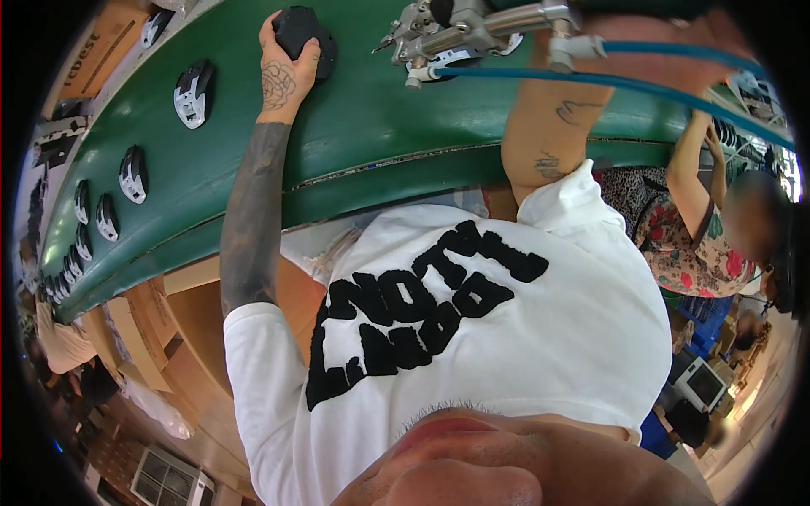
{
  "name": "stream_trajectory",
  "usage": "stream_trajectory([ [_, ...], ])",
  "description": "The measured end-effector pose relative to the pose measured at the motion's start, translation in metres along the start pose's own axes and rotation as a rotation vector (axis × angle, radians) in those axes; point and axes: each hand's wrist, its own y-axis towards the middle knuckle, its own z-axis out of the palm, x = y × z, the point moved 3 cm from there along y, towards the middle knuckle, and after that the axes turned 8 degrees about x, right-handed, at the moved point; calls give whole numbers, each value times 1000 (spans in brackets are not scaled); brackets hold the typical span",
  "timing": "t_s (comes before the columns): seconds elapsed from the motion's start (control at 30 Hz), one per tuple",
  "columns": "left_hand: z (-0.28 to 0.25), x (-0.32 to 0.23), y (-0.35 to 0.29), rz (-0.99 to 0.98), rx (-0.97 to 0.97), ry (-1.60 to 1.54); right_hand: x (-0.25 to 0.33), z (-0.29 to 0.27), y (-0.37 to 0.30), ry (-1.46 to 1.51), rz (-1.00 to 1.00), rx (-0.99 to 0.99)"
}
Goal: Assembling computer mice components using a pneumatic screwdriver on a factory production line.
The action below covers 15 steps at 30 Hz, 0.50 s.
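Observation:
My left hand (289, 72) is closed around a black computer mouse (305, 38), thumb on one side and fingers on the other, over the green conveyor belt (363, 110). My right arm reaches up behind a metal air-driven fixture (481, 38) with blue hoses. A skin-coloured blur beyond it looks like my right hand (662, 74); its fingers are smeared and partly hidden by the hoses. Under the fixture lies a white-and-black mouse part (451, 63), mostly covered.
Several black-and-white mouse parts lie along the belt at left, the nearest being a mouse half (194, 94). Cardboard boxes (202, 308) stand below the belt's near edge. At right, a co-worker in a floral top (688, 244) raises both arms toward the belt.

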Motion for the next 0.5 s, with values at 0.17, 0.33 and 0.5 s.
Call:
stream_trajectory([
  [0.17, -9, 13, 17, 65, 118, 106, 11, -2, 0, 3, 8, -100],
  [0.33, -7, 9, 46, -55, 351, 59, 36, 32, -12, 64, 135, -335],
  [0.5, 0, 25, 53, -162, 249, 228, 38, 31, -29, 56, 166, -378],
])
